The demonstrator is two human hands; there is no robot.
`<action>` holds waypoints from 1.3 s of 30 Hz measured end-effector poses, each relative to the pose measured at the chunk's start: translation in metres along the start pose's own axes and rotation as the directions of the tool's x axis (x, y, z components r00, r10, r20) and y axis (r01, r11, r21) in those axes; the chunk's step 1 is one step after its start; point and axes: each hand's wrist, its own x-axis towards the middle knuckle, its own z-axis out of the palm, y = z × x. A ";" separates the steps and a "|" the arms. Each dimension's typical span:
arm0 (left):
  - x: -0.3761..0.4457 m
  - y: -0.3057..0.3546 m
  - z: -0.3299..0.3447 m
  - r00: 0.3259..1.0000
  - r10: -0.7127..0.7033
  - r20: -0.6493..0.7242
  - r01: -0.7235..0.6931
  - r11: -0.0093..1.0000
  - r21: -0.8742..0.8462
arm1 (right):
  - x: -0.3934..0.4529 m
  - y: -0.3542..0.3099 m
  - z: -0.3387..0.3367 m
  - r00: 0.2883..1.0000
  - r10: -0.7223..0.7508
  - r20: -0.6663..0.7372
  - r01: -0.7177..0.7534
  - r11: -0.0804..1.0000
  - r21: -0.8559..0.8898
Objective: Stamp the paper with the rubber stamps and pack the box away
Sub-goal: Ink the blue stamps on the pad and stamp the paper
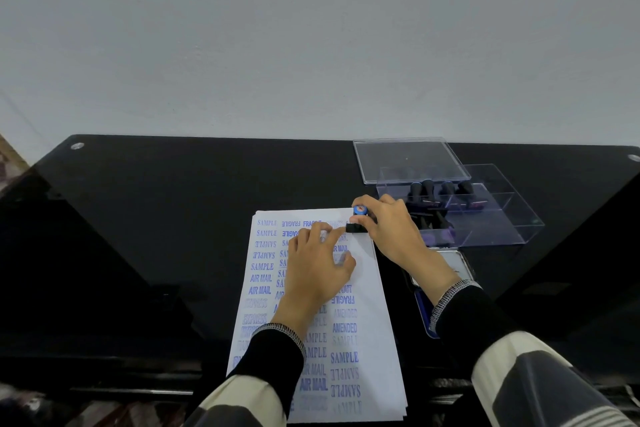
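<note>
Now right hand [388, 229] grips stamp [358, 220] — on paper [377, 322] (top corner).

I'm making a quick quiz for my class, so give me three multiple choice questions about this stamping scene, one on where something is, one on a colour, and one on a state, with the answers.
1. Where on the paper is the rubber stamp being pressed?
A. far right corner
B. near left corner
C. centre

2. What colour is the stamp's round cap?
A. green
B. blue
C. yellow

3. What state is the clear plastic box in?
A. closed with its lid on
B. open, lid set aside
C. upside down

Answers:
1 A: the right hand holds the stamp at the sheet's far right corner, while the left hand rests on the paper.
2 B: the cap shows blue between the fingers.
3 B: the lid lies apart behind the box, and stamps show inside.
</note>
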 end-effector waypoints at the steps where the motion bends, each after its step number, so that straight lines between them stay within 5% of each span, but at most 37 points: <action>1: 0.000 0.000 0.000 1.000 0.000 0.002 0.000 1.000 0.004 | 0.000 0.000 0.000 1.000 0.002 -0.001 -0.002 1.000 -0.001; 28: -0.001 0.002 -0.004 1.000 0.001 0.016 -0.001 1.000 -0.003 | -0.002 -0.007 -0.003 0.996 -0.080 -0.040 0.072 0.980 -0.184; 35: 0.000 -0.004 -0.017 0.995 -0.090 0.053 0.101 0.959 -0.266 | 0.002 -0.010 -0.004 0.997 -0.069 -0.039 0.059 0.972 -0.229; 39: -0.004 -0.028 -0.032 0.979 -0.195 -0.065 0.172 0.951 -0.256 | 0.014 -0.009 -0.006 1.000 -0.029 0.007 0.030 0.981 -0.192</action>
